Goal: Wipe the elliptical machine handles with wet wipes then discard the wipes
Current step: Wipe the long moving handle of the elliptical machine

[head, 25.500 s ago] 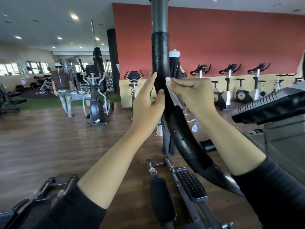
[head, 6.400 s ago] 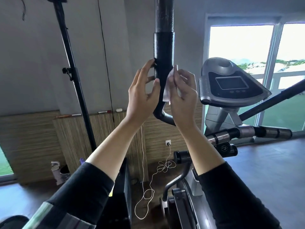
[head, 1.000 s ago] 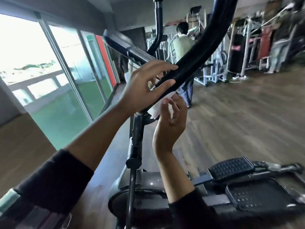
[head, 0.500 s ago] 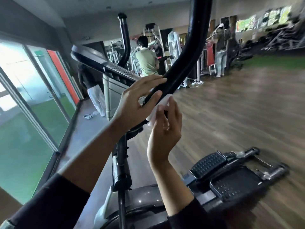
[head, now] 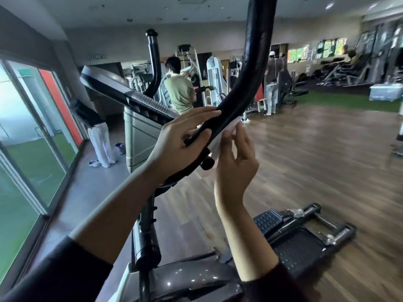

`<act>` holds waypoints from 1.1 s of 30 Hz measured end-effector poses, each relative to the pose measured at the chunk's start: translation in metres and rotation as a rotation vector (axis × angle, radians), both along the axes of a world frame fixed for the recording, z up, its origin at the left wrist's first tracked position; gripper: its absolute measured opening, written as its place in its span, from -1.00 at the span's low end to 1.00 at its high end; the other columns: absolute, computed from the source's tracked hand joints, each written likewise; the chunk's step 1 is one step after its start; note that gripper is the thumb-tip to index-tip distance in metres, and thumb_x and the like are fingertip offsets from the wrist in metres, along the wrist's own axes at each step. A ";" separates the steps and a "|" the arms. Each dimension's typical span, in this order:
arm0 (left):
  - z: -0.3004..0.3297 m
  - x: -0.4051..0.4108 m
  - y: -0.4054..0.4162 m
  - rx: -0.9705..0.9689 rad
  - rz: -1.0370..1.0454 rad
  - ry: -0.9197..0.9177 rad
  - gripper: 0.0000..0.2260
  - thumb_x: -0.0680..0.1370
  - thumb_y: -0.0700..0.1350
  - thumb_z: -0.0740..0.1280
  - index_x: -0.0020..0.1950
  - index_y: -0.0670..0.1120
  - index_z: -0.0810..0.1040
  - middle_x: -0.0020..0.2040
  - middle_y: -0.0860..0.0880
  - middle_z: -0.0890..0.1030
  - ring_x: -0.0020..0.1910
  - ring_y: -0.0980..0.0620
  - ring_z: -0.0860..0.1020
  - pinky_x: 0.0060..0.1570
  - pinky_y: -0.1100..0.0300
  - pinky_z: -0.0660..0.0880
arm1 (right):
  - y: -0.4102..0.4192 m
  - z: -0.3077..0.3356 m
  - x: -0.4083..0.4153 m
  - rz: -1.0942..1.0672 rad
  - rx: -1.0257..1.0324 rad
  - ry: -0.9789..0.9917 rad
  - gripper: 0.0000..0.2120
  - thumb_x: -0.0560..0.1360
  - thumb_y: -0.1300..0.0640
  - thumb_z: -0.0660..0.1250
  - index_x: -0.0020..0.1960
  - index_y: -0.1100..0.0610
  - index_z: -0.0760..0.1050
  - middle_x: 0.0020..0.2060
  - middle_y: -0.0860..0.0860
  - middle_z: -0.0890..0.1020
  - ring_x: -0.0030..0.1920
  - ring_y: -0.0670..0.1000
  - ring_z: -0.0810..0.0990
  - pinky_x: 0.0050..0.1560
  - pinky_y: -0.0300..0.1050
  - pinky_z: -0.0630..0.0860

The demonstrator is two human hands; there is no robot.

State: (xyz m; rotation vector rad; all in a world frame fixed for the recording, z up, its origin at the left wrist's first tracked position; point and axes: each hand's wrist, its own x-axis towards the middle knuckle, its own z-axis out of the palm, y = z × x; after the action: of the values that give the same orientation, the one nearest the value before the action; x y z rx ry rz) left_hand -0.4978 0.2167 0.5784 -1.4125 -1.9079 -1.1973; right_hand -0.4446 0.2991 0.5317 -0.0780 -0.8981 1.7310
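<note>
A black padded elliptical handle (head: 253, 68) curves from the top centre down to the middle of the head view. My left hand (head: 181, 147) wraps its lower part, fingers over the top and thumb beneath. My right hand (head: 235, 162) presses a white wet wipe (head: 220, 138) against the handle's underside, just right of my left hand. Most of the wipe is hidden behind my fingers and the handle.
The second handle (head: 153, 62) and the console (head: 126, 94) rise at left. Foot pedals (head: 301, 243) lie at lower right on the wood floor. Glass doors (head: 24, 136) line the left side. Three people stand among gym machines (head: 196, 75) behind.
The view has swung a little to the right and my hands sit slightly higher on the handle. My grip and the wipe's place under the handle are the same.
</note>
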 end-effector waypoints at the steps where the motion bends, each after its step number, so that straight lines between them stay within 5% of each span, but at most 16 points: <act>1: 0.002 0.000 0.001 -0.002 -0.012 -0.022 -0.68 0.55 -0.27 0.27 0.29 -0.10 0.55 0.31 0.01 0.53 0.29 0.12 0.50 0.09 0.27 0.54 | 0.009 0.007 -0.003 -0.021 -0.005 0.007 -0.69 0.52 0.33 0.31 0.26 0.33 0.47 0.21 0.12 0.56 0.20 -0.04 0.55 0.01 -0.41 0.48; 8: 0.007 0.000 0.010 0.007 -0.034 -0.041 -0.66 0.54 -0.27 0.27 0.29 -0.04 0.54 0.31 0.06 0.52 0.28 0.19 0.49 0.06 0.34 0.54 | 0.001 -0.005 0.005 0.028 0.066 0.006 -0.67 0.50 0.36 0.32 0.27 0.33 0.46 0.21 0.11 0.55 0.16 -0.16 0.55 -0.01 -0.43 0.47; 11: 0.010 0.000 0.012 0.009 -0.053 -0.048 -0.65 0.53 -0.28 0.26 0.29 -0.03 0.53 0.29 0.11 0.52 0.27 0.26 0.48 0.09 0.36 0.52 | 0.010 0.002 -0.001 -0.040 0.079 -0.017 -0.67 0.50 0.34 0.32 0.26 0.34 0.47 0.23 0.14 0.54 0.23 -0.04 0.53 0.01 -0.43 0.47; 15: 0.016 -0.002 0.018 -0.016 -0.057 -0.080 -0.62 0.52 -0.27 0.24 0.31 -0.04 0.53 0.31 0.12 0.51 0.29 0.28 0.46 0.15 0.35 0.50 | 0.041 0.028 -0.011 -0.123 0.119 -0.030 -0.68 0.52 0.29 0.32 0.27 0.30 0.47 0.24 0.11 0.54 0.26 -0.05 0.51 0.24 -0.19 0.47; 20: 0.022 -0.004 0.028 -0.024 -0.013 -0.043 -0.59 0.50 -0.22 0.22 0.33 -0.02 0.52 0.33 0.13 0.51 0.30 0.25 0.46 0.20 0.21 0.52 | 0.034 0.013 -0.004 -0.087 0.199 -0.005 -0.65 0.52 0.31 0.31 0.30 0.32 0.44 0.29 0.10 0.50 0.29 -0.12 0.47 0.13 -0.41 0.43; 28: 0.032 -0.006 0.038 -0.067 0.007 -0.040 -0.57 0.49 -0.16 0.22 0.34 0.09 0.50 0.35 0.19 0.47 0.32 0.32 0.42 0.26 0.23 0.47 | 0.076 0.055 -0.014 -0.100 0.230 -0.020 -0.68 0.54 0.25 0.30 0.28 0.27 0.47 0.22 0.04 0.57 0.22 -0.16 0.52 0.14 -0.36 0.45; 33: 0.037 -0.008 0.046 -0.071 -0.019 -0.045 -0.54 0.48 -0.17 0.21 0.37 0.09 0.45 0.36 0.22 0.42 0.31 0.36 0.39 0.17 0.43 0.44 | 0.070 0.034 -0.012 -0.137 0.300 -0.010 -0.67 0.53 0.29 0.31 0.28 0.31 0.46 0.24 0.10 0.54 0.28 -0.05 0.50 0.30 -0.06 0.45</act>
State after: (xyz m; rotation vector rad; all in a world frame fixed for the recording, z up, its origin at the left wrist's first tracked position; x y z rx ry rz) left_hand -0.5057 0.2622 0.6154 -1.4552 -1.9901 -1.1905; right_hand -0.4569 0.3691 0.5661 0.0493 -1.1237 1.4549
